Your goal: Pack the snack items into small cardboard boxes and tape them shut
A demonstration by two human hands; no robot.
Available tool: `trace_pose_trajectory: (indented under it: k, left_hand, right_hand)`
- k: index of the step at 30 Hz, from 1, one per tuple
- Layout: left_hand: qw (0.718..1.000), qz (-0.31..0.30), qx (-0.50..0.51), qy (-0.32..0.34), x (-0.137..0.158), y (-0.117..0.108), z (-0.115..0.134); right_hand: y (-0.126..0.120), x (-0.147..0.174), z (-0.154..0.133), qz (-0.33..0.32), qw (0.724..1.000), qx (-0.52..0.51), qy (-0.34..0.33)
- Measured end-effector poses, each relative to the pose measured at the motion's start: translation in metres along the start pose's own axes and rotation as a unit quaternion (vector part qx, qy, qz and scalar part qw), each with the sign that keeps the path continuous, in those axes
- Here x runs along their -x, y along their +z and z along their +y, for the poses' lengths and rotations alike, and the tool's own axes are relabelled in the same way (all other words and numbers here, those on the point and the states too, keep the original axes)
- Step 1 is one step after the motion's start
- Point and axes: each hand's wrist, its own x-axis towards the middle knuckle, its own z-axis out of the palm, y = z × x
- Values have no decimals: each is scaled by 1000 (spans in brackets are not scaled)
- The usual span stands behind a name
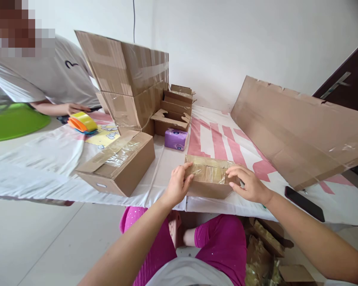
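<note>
A small taped cardboard box [210, 190] lies in front of me near the table's front edge, clear tape across its top. My left hand [179, 183] grips its left end, fingertips on the top and thumb at the near edge. At the right end, my right hand [246, 183] holds the same box with curled fingers and thumb. A small greyish thing shows by the right palm, too covered to name. Just behind the box stands a purple tissue pack [176, 139]. To the left rests a longer taped cardboard box [119, 161].
Tall stacked cartons [146, 71] stand back left, beside open boxes [174, 115]. A large cardboard sheet [298, 131] leans at right, near a phone [304, 203]. Left are a tape roll [83, 122], a green stool [18, 121] and another person [71, 75]. Scrap cardboard [262, 250] lies below.
</note>
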Motion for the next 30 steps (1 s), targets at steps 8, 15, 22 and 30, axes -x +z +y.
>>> trace_pose_trajectory:
  k: [8,15,22,30]
  left_hand:
    - [1000,-5,4,-4,0,-1,0]
    - [1000,-2,24,-12,0,1,-1]
    - [995,-3,84,-62,2,2,-2]
    - [988,-2,134,-76,1,2,-1]
  right_hand:
    - [8,2,-7,0,995,92,-43]
    - [2,32,28,106,981,104,123]
    - [52,114,88,96,926,211,298]
    - [72,144,100,80,883,267,377]
